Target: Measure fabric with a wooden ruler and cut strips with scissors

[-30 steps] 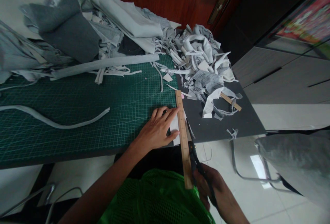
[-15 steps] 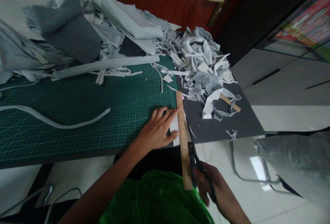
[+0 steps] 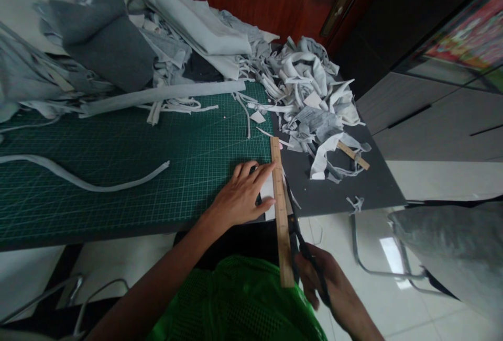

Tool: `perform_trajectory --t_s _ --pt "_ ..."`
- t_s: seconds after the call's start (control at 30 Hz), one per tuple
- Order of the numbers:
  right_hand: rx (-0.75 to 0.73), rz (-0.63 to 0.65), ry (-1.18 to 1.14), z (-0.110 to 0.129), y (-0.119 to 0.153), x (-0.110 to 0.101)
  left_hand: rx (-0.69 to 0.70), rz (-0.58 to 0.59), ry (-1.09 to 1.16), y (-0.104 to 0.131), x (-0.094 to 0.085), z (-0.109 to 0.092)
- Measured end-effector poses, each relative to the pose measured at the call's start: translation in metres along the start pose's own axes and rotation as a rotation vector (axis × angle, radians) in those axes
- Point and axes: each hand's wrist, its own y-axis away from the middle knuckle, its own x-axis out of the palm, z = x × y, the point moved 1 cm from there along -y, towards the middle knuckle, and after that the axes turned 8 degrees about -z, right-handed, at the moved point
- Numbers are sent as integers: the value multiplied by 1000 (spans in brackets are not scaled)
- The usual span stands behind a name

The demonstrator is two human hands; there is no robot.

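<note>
My left hand lies on the table's front edge with its fingers spread. Its index fingertip and thumb press on a wooden ruler. Under the ruler is a piece of white fabric, partly hidden by my hand. The ruler's near end sticks out past the edge over my green mesh garment. Below the edge, my right hand is closed round the handles of black scissors. Their blades run along the ruler's right side, by a thin strip of fabric.
A green cutting mat covers much of the dark table. Grey and white fabric scraps pile up at the back, with a short ruler among them. One long grey strip lies at left. A chair stands at right.
The whole view has shifted slightly. My left hand stays on the ruler, and the scissors in my right hand keep nearly the same place beside it.
</note>
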Motion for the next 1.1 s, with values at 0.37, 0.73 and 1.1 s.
perform_trajectory --t_s 0.37,0.73,1.1 --pt "13 -68 102 5 0 -1 9 3 -2 0 1 0" --pt "-29 -126 131 -3 -4 3 12 -3 4 0 1 0" --pt "6 -98 140 11 1 6 61 -16 -37 1 0 -1"
